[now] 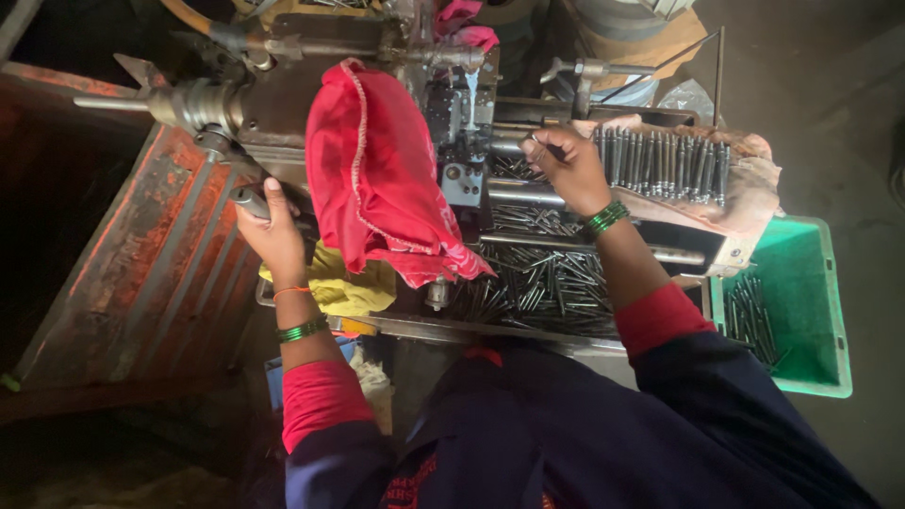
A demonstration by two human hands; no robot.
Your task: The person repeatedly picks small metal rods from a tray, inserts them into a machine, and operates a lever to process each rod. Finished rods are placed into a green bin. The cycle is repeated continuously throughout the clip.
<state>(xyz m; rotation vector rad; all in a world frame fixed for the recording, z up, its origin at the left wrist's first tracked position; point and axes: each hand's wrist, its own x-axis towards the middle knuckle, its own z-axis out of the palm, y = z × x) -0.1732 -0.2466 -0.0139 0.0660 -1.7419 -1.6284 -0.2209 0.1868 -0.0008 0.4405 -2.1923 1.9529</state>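
The left hand [273,231] reached out to the left side of the machine [377,85], arm bent at the elbow, and its grip was wrapped tight around a grey lever handle [250,200], thumb lying along the top. A green bangle and a thin orange thread sat on that wrist, below a red cuff and a dark blue sleeve.

The right hand [566,170] was stretched forward to the middle of the machine, wrist cocked slightly up, with green bangles around it. Its grip was curled closed, pinching a thin metal pin [545,144] between thumb and fingertips, close to the machine's steel shaft [523,193].

A red cloth [377,188] with a pale stitched edge hung over the machine between the two hands, and a yellow cloth [344,292] lay bunched beneath it.

Just beyond the right hand, a row of dark metal pins [660,165] lay side by side on a worn, pinkish cloth-lined ledge [754,188]. Under the right forearm, the machine's tray [405,325] held a loose heap of shiny pins [542,283], crossing one another in all directions. Farther right, a green plastic crate [815,302] stood on the floor with a small scatter of dark pins [749,316] in its left part; the remainder of its bottom was bare.
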